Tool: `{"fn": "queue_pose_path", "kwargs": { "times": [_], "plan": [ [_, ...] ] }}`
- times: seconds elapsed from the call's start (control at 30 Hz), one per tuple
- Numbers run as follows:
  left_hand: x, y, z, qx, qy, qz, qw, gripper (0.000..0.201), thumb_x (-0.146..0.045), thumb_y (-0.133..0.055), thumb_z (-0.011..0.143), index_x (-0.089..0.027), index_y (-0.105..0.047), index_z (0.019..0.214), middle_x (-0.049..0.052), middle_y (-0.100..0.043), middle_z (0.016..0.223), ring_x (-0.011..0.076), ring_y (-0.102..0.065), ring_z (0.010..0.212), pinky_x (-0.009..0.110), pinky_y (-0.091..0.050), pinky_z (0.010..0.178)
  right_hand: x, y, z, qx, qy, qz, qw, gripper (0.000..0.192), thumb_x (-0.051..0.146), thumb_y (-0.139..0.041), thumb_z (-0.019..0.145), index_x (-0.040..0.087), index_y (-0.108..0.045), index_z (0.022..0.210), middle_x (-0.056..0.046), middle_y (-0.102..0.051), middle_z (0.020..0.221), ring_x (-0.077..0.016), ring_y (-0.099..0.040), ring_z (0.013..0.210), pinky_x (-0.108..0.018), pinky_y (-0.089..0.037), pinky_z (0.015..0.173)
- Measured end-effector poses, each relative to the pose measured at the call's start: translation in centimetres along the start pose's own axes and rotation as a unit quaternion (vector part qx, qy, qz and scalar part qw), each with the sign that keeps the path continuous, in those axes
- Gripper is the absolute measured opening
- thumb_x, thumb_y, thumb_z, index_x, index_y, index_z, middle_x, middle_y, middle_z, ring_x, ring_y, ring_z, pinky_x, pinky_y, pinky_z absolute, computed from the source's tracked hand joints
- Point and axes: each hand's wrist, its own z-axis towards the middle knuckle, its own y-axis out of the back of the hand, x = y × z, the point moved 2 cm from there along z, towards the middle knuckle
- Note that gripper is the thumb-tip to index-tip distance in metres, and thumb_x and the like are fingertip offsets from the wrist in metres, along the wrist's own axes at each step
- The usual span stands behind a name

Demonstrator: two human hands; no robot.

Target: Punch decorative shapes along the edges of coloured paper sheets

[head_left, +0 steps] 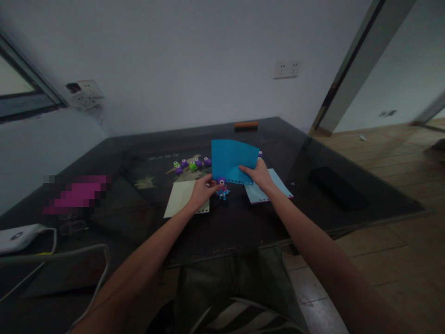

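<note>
A blue sheet of paper stands raised above the table, with a row of punched holes along its lower edge. My right hand grips its right side, fingers spread over the front. My left hand is closed on a small purple one-eyed craft punch at the sheet's lower left corner. Beneath the punch lies a small heap of blue and pink paper bits. A cream sheet with holes along its near edge lies under my left hand. On the right, a pale blue stack of paper lies partly under my right wrist.
Several purple and green one-eyed punches sit behind the cream sheet; more purple ones show beside the blue sheet. An orange-brown cylinder lies at the back. A black flat object is right, a blurred pink item left.
</note>
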Motion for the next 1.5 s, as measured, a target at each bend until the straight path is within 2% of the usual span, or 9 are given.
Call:
{"fn": "queue_pose_path", "kwargs": {
  "times": [0.17, 0.27, 0.37, 0.43, 0.57, 0.83, 1.07, 1.27, 1.5],
  "plan": [
    [0.3, 0.3, 0.3, -0.051, -0.026, 0.05, 0.997, 0.025, -0.039, -0.069, 0.068, -0.015, -0.061, 0.072, 0.002, -0.054, 0.079, 0.015, -0.054, 0.073, 0.024, -0.044, 0.058, -0.1, -0.1, 0.0, -0.003, -0.004, 0.004, 1.0, 0.039, 0.031, -0.071, 0.066, 0.015, -0.062, 0.1, -0.012, -0.067, 0.1, -0.0271, -0.063, 0.089, -0.043, -0.051, 0.081],
    [0.3, 0.3, 0.3, -0.018, 0.005, -0.002, 1.0, 0.03, -0.035, -0.07, 0.066, -0.016, -0.064, 0.088, 0.006, -0.059, 0.095, 0.0177, -0.058, 0.082, 0.028, -0.049, 0.065, -0.1, 0.1, 0.1, 0.005, -0.016, 0.001, 1.0, 0.041, 0.031, -0.071, 0.065, 0.015, -0.061, 0.101, -0.012, -0.067, 0.1, -0.0269, -0.064, 0.089, -0.043, -0.051, 0.082],
    [-0.1, 0.2, 0.1, 0.065, 0.047, -0.069, 0.994, 0.038, -0.033, -0.071, 0.066, -0.016, -0.063, 0.099, 0.006, -0.066, 0.093, 0.0183, -0.062, 0.08, 0.033, -0.05, 0.072, 0.3, 0.3, 0.1, 0.05, -0.029, 0.014, 0.998, 0.043, 0.029, -0.072, 0.065, 0.016, -0.06, 0.105, -0.011, -0.066, 0.105, -0.0259, -0.063, 0.09, -0.042, -0.052, 0.081],
    [-0.5, 0.0, -0.1, 0.088, 0.057, -0.092, 0.99, 0.041, -0.033, -0.071, 0.066, -0.016, -0.062, 0.102, 0.005, -0.068, 0.093, 0.0186, -0.063, 0.079, 0.034, -0.05, 0.074, 0.6, 0.7, 0.0, 0.079, -0.039, 0.023, 0.996, 0.043, 0.029, -0.072, 0.065, 0.017, -0.06, 0.105, -0.01, -0.065, 0.106, -0.0254, -0.063, 0.089, -0.042, -0.053, 0.079],
    [-1.4, -0.5, -0.6, 0.089, 0.046, -0.058, 0.993, 0.038, -0.034, -0.071, 0.066, -0.015, -0.063, 0.098, 0.006, -0.069, 0.089, 0.0188, -0.062, 0.076, 0.033, -0.05, 0.071, 1.0, 2.0, -0.5, 0.108, -0.059, 0.022, 0.992, 0.04, 0.032, -0.072, 0.065, 0.015, -0.061, 0.1, -0.012, -0.066, 0.101, -0.0255, -0.064, 0.084, -0.043, -0.054, 0.076],
    [-2.9, -1.5, -1.5, 0.067, -0.032, 0.082, 0.994, 0.034, -0.043, -0.069, 0.067, -0.016, -0.065, 0.087, 0.004, -0.065, 0.083, 0.0177, -0.056, 0.074, 0.029, -0.045, 0.066, 0.4, 4.8, -2.8, 0.091, -0.068, -0.021, 0.993, 0.039, 0.036, -0.072, 0.064, 0.014, -0.064, 0.095, -0.012, -0.069, 0.095, -0.0273, -0.065, 0.082, -0.041, -0.054, 0.073],
    [-2.4, -2.4, -2.0, 0.118, -0.045, 0.096, 0.987, 0.033, -0.041, -0.07, 0.066, -0.019, -0.066, 0.091, 0.005, -0.066, 0.095, 0.0213, -0.058, 0.084, 0.032, -0.045, 0.075, -1.2, 4.6, -3.4, 0.091, -0.06, -0.049, 0.993, 0.04, 0.034, -0.074, 0.062, 0.018, -0.065, 0.097, -0.008, -0.071, 0.088, -0.0272, -0.066, 0.08, -0.043, -0.054, 0.074],
    [-2.3, -2.2, -1.9, 0.095, -0.037, 0.134, 0.986, 0.034, -0.044, -0.069, 0.067, -0.018, -0.065, 0.087, 0.006, -0.064, 0.091, 0.0222, -0.057, 0.082, 0.033, -0.045, 0.072, -1.5, 4.6, -3.3, 0.09, -0.062, -0.047, 0.993, 0.037, 0.036, -0.073, 0.063, 0.017, -0.065, 0.094, -0.008, -0.07, 0.087, -0.0267, -0.066, 0.081, -0.045, -0.053, 0.076],
    [-2.5, -2.4, -1.9, 0.103, -0.074, 0.146, 0.981, 0.034, -0.041, -0.072, 0.065, -0.018, -0.064, 0.088, 0.006, -0.063, 0.092, 0.0221, -0.056, 0.084, 0.033, -0.043, 0.073, -1.5, 4.5, -3.3, 0.086, -0.063, -0.052, 0.993, 0.035, 0.033, -0.074, 0.063, 0.018, -0.065, 0.094, -0.008, -0.071, 0.084, -0.0273, -0.066, 0.081, -0.046, -0.052, 0.078]
  ]
}}
